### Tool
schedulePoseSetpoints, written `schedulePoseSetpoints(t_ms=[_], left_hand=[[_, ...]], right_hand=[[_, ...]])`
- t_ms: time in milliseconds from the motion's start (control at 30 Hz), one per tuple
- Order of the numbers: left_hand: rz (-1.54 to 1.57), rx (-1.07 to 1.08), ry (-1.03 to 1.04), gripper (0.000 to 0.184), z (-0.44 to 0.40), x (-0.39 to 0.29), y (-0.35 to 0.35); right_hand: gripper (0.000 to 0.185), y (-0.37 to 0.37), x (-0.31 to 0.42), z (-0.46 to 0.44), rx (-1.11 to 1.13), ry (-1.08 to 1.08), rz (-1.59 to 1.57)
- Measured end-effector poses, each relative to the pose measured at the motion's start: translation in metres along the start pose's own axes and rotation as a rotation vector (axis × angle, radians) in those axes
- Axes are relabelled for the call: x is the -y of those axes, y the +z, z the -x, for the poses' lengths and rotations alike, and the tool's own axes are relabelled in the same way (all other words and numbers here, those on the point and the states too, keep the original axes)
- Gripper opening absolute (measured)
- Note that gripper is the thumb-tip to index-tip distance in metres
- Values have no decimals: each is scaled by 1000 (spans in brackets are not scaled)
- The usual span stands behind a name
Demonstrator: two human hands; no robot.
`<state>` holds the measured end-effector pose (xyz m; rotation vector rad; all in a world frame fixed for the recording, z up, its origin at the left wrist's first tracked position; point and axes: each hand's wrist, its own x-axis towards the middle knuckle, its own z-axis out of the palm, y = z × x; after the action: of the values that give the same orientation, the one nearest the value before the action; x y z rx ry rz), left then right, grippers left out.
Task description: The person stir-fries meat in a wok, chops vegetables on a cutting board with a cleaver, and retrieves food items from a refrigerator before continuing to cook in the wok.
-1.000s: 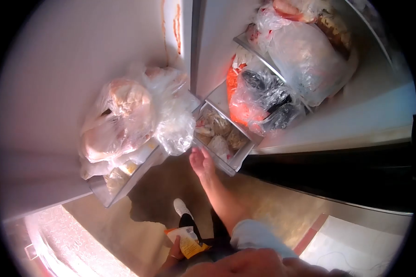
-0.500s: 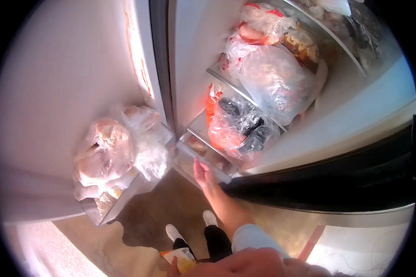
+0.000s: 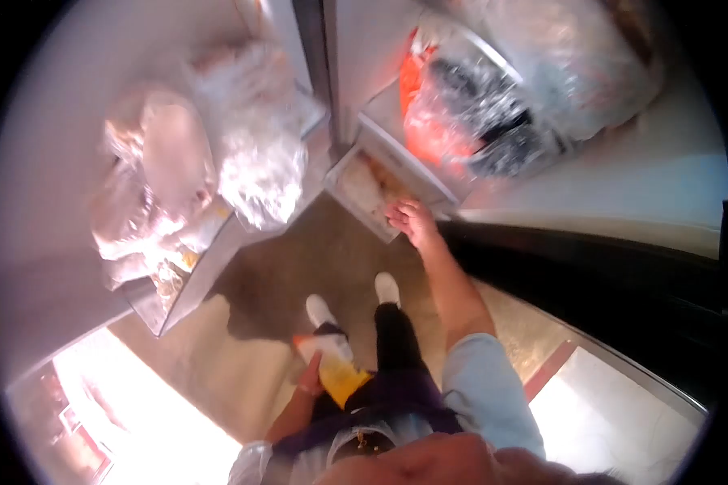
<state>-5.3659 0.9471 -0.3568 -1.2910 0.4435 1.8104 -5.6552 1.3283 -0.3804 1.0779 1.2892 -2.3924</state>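
Note:
In my left hand (image 3: 310,373) is a white, orange and yellow plastic packet (image 3: 341,373), held low in front of my legs. My right hand (image 3: 410,220) is at the near right corner of the low freezer drawer (image 3: 354,206), with its half-bent fingers apart over the inside. Nothing shows between those fingers; whether they touch the rim is unclear. Pale and brownish food (image 3: 372,178), too blurred to name, lies in this drawer. Just above it, an orange and black bundle in clear plastic bags (image 3: 481,117) rests on a shelf.
On the left, the open door's bin (image 3: 206,279) bears bulky pale meat in clear bags (image 3: 158,162) and another clear bag (image 3: 263,166). A large clear bag (image 3: 574,65) fills the upper right shelf. The dark door edge (image 3: 582,271) runs along my right.
The low drawer has come further out and shows more of its inside. My right hand moved to its right corner. My left hand and the packet came further into view.

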Motion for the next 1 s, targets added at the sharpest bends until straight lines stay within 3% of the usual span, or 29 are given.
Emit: schedulePoseSetpoints(t_ms=[133,167,267,333,400,467,533,633,767,833,933,1000], left_hand=[[-118,-15,75,53,-7,-26,46],[-156,-52,79,53,-3,-30,51],[-141,-37,29,53,-24,-39,38],[-38,-2,29,53,-32,-32,36],[-2,102,52,54,-49,-34,40],[-11,247,76,56,-71,-30,34],[37,245,147,57,-107,-25,37],[170,206,212,57,-158,2,44],[308,353,150,53,-198,20,34],[244,227,114,48,-205,25,31],[199,51,135,34,-206,30,37],[98,-64,195,32,-228,38,50]], right_hand=[[24,-33,-66,7,-86,142,494],[28,-35,-72,5,24,64,577],[34,-35,-87,-18,-157,-644,1226],[51,-23,-74,-42,-137,-533,1352],[67,-22,-90,-81,-216,-728,1613],[80,-12,-89,-102,-50,-599,1399],[80,-4,-110,-138,-236,-693,1323],[79,-5,-115,-153,-330,-513,1349],[71,-8,-111,-150,-293,-417,1473],[69,-19,-96,-150,-166,-394,1458],[67,18,-65,-103,-191,-269,1406],[67,-8,-85,-133,-215,-429,1240]])
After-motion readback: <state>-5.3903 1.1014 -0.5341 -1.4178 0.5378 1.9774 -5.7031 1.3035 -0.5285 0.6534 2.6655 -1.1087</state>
